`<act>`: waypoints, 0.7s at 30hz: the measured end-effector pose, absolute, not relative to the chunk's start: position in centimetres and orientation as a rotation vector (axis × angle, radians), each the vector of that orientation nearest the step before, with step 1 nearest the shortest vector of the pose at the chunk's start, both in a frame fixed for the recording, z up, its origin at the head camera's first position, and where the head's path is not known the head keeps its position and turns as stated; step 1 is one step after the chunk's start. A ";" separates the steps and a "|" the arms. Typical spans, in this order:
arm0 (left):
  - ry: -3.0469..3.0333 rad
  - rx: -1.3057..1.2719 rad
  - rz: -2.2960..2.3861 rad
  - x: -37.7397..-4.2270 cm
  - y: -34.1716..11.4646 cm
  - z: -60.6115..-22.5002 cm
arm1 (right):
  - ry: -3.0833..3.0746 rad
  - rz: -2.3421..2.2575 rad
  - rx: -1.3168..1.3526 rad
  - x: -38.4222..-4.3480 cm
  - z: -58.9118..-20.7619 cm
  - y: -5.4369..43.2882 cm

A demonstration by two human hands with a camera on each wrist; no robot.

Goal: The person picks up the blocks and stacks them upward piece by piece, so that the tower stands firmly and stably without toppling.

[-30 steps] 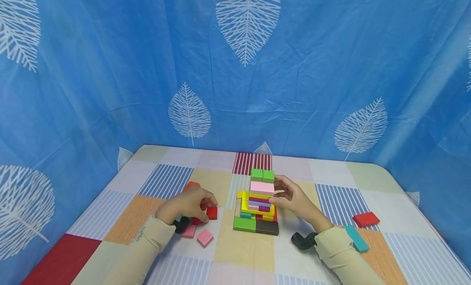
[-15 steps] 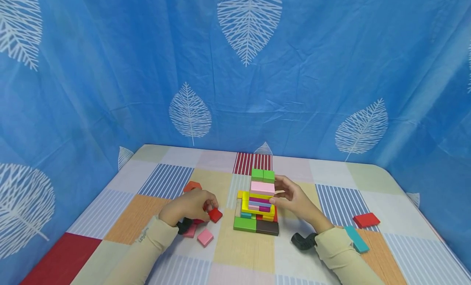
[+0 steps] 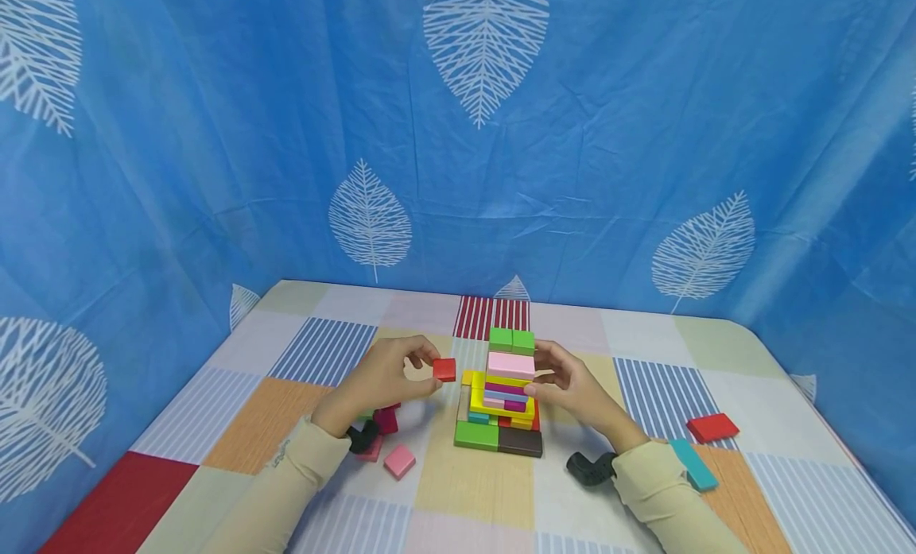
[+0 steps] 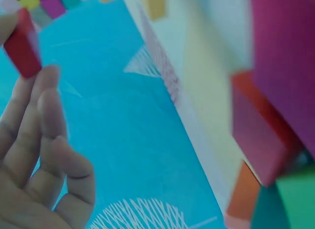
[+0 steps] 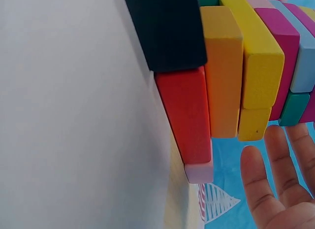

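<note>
A: What has changed on the counter (image 3: 472, 486) in the last half second?

B: A person's left hand (image 3: 390, 373) has lifted a small red building block (image 3: 444, 369) from the loose pieces lying toward the counter's left edge. The block is now in the air, just left of a multicolored block tower (image 3: 509, 389) and apart from it.

A: And that hand's grip?

B: Narrow, with the block pinched between thumb and fingertips, as the left wrist view confirms.

A: The right hand (image 3: 576, 389)?

B: Unmoved, at the tower's flank facing the counter's right edge, thumb touching the stack. Its grip is wide, the fingers spread and nearly straight in the right wrist view.

A: Anything else different?

B: A crimson block (image 3: 386, 420) shows more fully near the left wrist. The tower stands as before, two green blocks (image 3: 511, 341) on top. Also unchanged are a pink block (image 3: 399, 462) nearer the counter's front edge, a teal block (image 3: 692, 465) beside the right sleeve (image 3: 665, 490) and a flat red block (image 3: 712, 427) toward the right edge.
</note>
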State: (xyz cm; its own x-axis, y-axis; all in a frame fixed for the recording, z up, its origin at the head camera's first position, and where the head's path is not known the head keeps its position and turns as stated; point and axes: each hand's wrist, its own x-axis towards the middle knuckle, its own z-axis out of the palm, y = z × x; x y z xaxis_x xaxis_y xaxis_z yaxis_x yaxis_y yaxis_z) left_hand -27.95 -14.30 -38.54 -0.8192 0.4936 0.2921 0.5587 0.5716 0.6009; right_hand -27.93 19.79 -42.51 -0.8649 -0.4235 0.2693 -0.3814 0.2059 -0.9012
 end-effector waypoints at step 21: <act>-2.577 -0.846 -1.385 -27.8 -8.8 -36.6 | 2.409 -1.778 -0.809 -27.9 -42.5 19.8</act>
